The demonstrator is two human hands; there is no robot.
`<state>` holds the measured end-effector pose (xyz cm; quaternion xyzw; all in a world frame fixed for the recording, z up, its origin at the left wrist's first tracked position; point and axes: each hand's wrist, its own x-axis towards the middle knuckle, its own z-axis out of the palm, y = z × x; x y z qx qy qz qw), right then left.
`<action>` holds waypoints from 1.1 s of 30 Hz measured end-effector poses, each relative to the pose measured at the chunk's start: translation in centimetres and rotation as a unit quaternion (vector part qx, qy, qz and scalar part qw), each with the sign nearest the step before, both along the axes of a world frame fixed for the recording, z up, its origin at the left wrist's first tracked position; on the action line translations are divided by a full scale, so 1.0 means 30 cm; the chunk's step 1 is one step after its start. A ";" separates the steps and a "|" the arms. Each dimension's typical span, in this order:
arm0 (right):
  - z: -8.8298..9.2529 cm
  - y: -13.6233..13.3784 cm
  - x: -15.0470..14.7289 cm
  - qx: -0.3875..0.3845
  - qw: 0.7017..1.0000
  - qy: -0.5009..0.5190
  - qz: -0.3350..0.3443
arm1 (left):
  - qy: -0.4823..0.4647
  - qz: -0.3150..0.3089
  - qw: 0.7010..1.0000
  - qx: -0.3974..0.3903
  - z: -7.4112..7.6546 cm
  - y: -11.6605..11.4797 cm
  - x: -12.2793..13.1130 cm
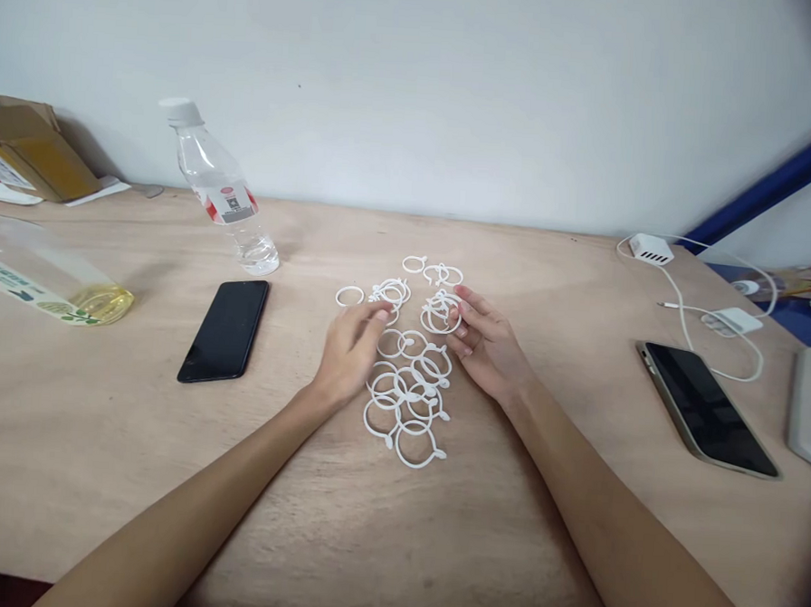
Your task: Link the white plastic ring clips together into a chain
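Observation:
Several white plastic rings (409,394) lie scattered in a loose pile at the middle of the wooden table (100,432). My left hand (349,350) rests palm down at the pile's left edge, fingers curled, fingertips touching a ring near the top. My right hand (486,344) lies at the pile's right edge, its fingers bent and pinching a small cluster of rings (440,313). More single rings (350,295) lie just beyond the hands.
A black phone (225,330) lies left of the pile, with a clear water bottle (222,194) behind it. A second bottle lies on its side (53,285) at the far left, by a cardboard box (30,143). Right: another phone (709,410), white chargers and cable (684,300).

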<state>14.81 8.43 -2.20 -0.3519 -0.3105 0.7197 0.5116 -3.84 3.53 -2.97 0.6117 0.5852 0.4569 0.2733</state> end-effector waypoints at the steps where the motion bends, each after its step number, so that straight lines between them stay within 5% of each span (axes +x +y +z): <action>1: 0.001 0.001 0.003 0.001 1.000 0.000 0.004 | -0.045 0.028 0.999 0.001 -0.003 0.003 -0.006; 4: 0.003 -0.002 0.005 0.010 1.000 -0.010 0.022 | -0.098 0.043 0.994 0.011 -0.003 0.003 -0.012; 12: -0.017 -0.061 -0.066 0.084 0.989 -0.067 0.101 | 0.009 -0.034 0.999 0.011 0.009 -0.013 0.015; 17: -0.029 -0.083 -0.084 0.134 0.976 -0.104 0.137 | -0.028 -0.060 0.998 0.015 -0.004 -0.015 0.009; 26: -0.043 -0.084 -0.106 0.104 0.988 -0.103 -0.037 | -0.055 -0.104 0.993 0.034 -0.020 -0.009 -0.001; 33: -0.025 -0.091 -0.112 0.134 0.972 -0.195 0.005 | -0.163 -0.099 0.981 -0.037 -0.027 -0.012 0.005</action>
